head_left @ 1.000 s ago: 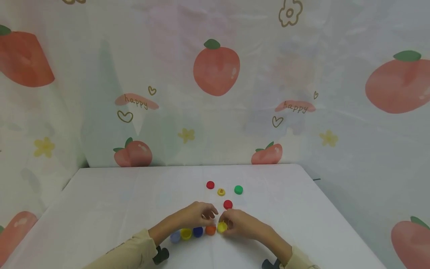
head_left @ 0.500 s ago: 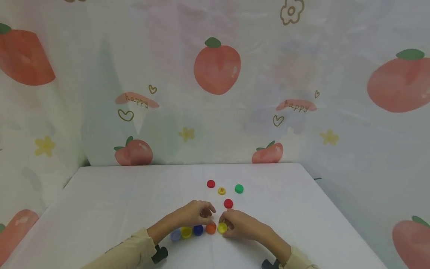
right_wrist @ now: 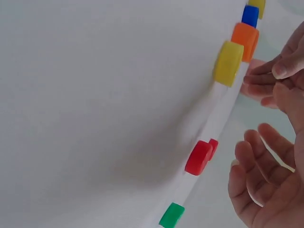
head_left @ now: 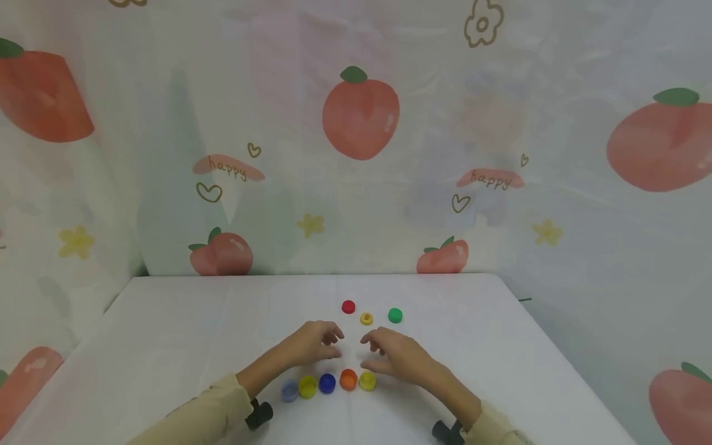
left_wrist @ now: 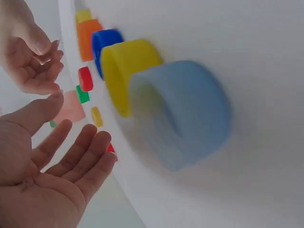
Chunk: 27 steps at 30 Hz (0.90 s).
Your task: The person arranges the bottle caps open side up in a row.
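A row of bottle caps lies near the front of the white table: a pale blue cap [head_left: 290, 390], a yellow cap [head_left: 308, 387], a dark blue cap [head_left: 327, 383], an orange cap [head_left: 348, 379] and a second yellow cap [head_left: 368, 381] at the right end. My left hand [head_left: 311, 343], fingers loosely bent and holding nothing, hovers just beyond the row's middle. Facing it, my right hand [head_left: 399, 355] holds nothing either, its thumb and fingers apart beyond the right-end yellow cap. A red cap [right_wrist: 198, 157] shows in the right wrist view; the right hand hides it in the head view.
Farther back on the table [head_left: 222, 315] lie another red cap [head_left: 348, 306], a small yellow cap [head_left: 366, 319] with a dark mark, and a green cap [head_left: 395, 315]. A fruit-printed curtain [head_left: 356, 185] hangs behind the table's far edge.
My right hand has let go of the right-end yellow cap, which stays beside the orange one. Both hands have moved back from the row, the left also a little leftward.
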Tool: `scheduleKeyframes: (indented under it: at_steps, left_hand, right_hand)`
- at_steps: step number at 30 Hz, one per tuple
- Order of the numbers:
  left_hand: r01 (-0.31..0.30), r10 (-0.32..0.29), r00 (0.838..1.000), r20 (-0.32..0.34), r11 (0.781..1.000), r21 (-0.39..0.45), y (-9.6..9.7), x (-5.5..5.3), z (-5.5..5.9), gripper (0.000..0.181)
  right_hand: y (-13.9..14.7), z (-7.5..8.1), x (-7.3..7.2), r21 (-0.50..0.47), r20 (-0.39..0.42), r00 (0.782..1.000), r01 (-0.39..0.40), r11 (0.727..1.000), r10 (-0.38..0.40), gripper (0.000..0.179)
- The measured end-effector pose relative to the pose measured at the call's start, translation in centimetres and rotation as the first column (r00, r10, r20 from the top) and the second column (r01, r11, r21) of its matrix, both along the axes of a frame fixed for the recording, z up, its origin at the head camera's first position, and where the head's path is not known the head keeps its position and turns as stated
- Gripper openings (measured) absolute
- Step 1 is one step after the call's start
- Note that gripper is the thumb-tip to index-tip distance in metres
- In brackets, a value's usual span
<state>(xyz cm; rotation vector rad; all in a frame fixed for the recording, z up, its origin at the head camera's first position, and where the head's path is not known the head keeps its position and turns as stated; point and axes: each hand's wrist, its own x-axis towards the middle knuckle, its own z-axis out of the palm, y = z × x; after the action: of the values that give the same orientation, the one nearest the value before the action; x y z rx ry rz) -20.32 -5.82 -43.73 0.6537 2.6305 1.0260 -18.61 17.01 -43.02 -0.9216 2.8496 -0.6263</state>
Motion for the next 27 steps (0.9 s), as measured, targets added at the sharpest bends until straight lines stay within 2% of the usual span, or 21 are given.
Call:
scheduleKeyframes:
  at_steps: [3, 6, 12, 18, 24, 27]
  left_hand:
    - [-0.045, 0.045, 0.999, -0.014, 0.999, 0.015, 0.3, -0.5, 0.5, 0.030]
    - [-0.080, 0.081, 0.996, -0.030, 0.996, 0.025, 0.6, -1.1, 0.9, 0.031]
    - [-0.137, 0.138, 0.988, -0.064, 0.990, 0.023, 0.6, -2.8, 1.4, 0.034]
    - [-0.144, 0.146, 0.987, -0.063, 0.989, 0.035, 0.5, -4.5, 1.0, 0.036]
    - [-0.153, 0.155, 0.987, -0.027, 0.985, 0.079, 1.1, -5.4, 0.6, 0.037]
    - [-0.173, 0.176, 0.984, -0.019, 0.981, 0.090, 1.3, -5.9, 0.4, 0.037]
  right_hand:
    - [-0.1, 0.3, -0.7, -0.027, -0.059, 0.998, 0.023, 0.999, -0.024, 0.038]
    - [-0.3, 0.5, -1.5, -0.065, -0.079, 0.995, 0.049, 0.997, -0.054, 0.037]
    - [-0.9, 1.1, -3.3, -0.109, -0.009, 0.990, 0.142, 0.984, -0.144, 0.038]
    - [-1.7, 0.9, -5.1, -0.104, 0.037, 0.984, 0.180, 0.978, -0.177, 0.039]
    - [-2.4, 0.4, -6.5, -0.115, 0.107, 0.968, 0.239, 0.964, -0.227, 0.040]
    - [-2.8, 0.1, -7.2, -0.110, 0.116, 0.965, 0.250, 0.962, -0.237, 0.040]
